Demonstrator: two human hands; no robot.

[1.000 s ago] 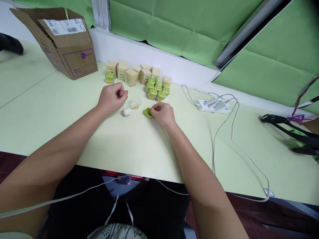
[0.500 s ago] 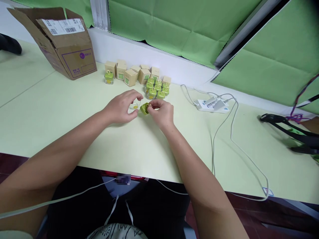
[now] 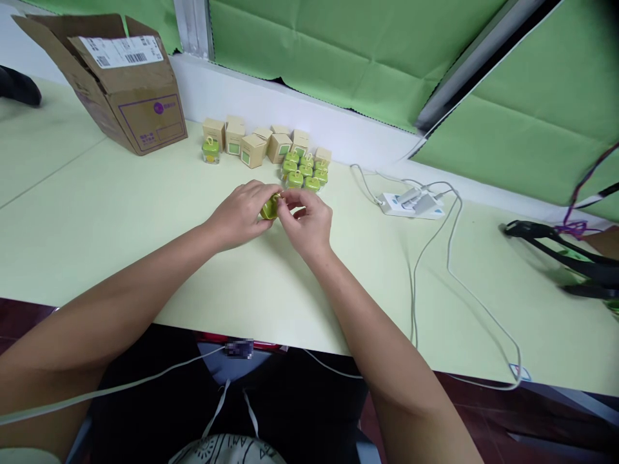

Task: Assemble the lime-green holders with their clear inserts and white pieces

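My left hand [image 3: 239, 212] and my right hand [image 3: 305, 222] meet over the table, both gripping a small green lidded container [image 3: 269, 207]. Its clear lower part cannot be seen, because my fingers cover most of it. A tight group of similar green-topped clear jars [image 3: 302, 174] stands just beyond my right hand. Farther left, a single jar [image 3: 210, 150] with a green top and loop stands alone. Several small kraft cardboard boxes [image 3: 251, 138] with green panels are lined up behind them.
A large open cardboard carton [image 3: 130, 96] stands at the back left of the pale green table [image 3: 120, 193]. A white power strip [image 3: 411, 206] with plugged-in white cables lies to the right. A black strap [image 3: 556, 254] lies at the far right.
My hands have come together and moved left. The clear cup and green piece, separate on the table earlier, no longer show there, and the white piece is gone too; the green container is now between my hands.
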